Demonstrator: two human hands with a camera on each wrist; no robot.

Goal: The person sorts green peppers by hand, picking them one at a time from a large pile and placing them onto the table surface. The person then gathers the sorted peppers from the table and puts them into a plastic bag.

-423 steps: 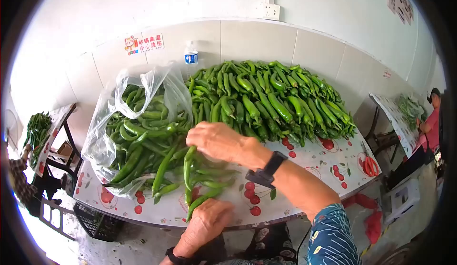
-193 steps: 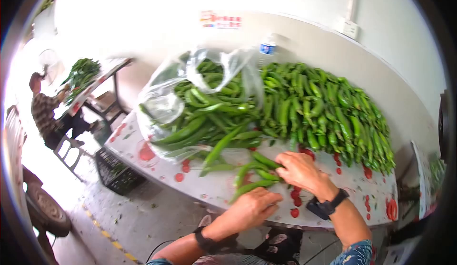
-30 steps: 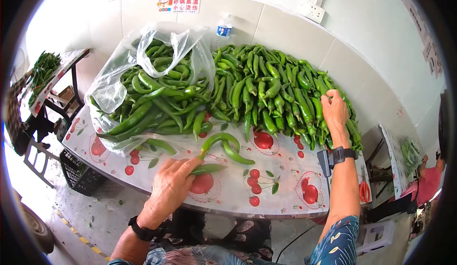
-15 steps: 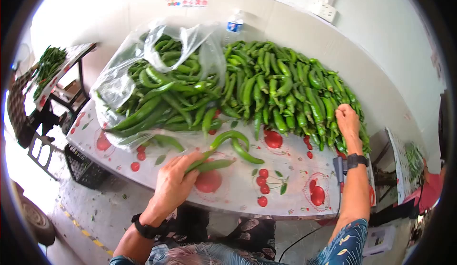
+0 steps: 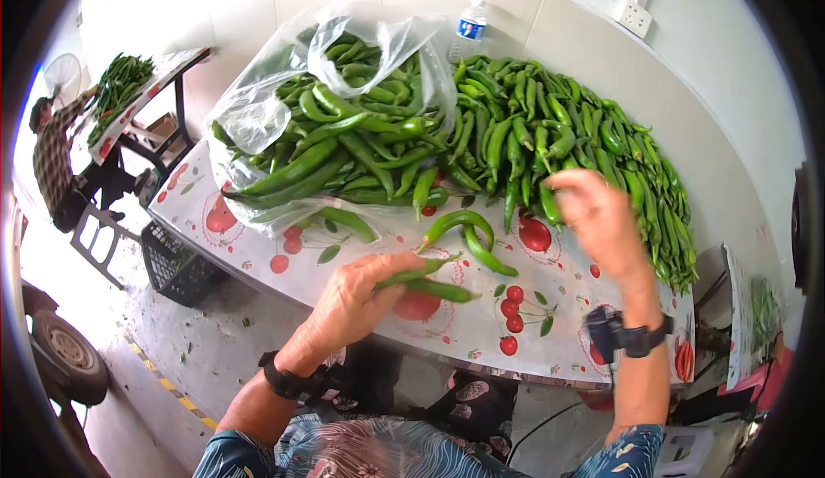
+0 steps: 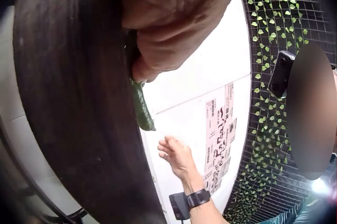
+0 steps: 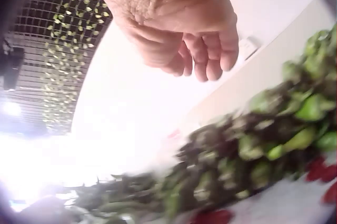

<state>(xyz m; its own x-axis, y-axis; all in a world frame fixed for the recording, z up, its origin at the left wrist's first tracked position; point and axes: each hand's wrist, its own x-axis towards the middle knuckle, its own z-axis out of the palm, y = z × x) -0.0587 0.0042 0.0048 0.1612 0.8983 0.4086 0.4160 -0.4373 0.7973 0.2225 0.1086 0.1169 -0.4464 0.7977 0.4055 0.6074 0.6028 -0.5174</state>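
My left hand (image 5: 357, 298) grips long green chili peppers (image 5: 443, 290) over the front of the table; two tips stick out past the fingers. In the left wrist view one pepper (image 6: 141, 107) pokes out below the left hand (image 6: 174, 24). My right hand (image 5: 599, 225), fingers loosely bent and holding nothing, is over the front of the big pepper heap (image 5: 593, 134). Its bare fingers also show in the right wrist view, where the right hand (image 7: 179, 18) is above the blurred heap (image 7: 253, 145). Two curved peppers (image 5: 481, 242) lie between the hands.
A clear plastic bag (image 5: 249, 126) spilling peppers stands left of the heap. Behind are a water bottle (image 5: 470, 27) and the wall. Red-handled scissors (image 5: 684, 359) lie at the table's right end. A black crate (image 5: 176, 263) sits on the floor; a person works at another table (image 5: 163, 74).
My right hand has come back from the heap's right side toward the middle. The left hand keeps its peppers, now lifted and turned slightly. The head view has shifted.
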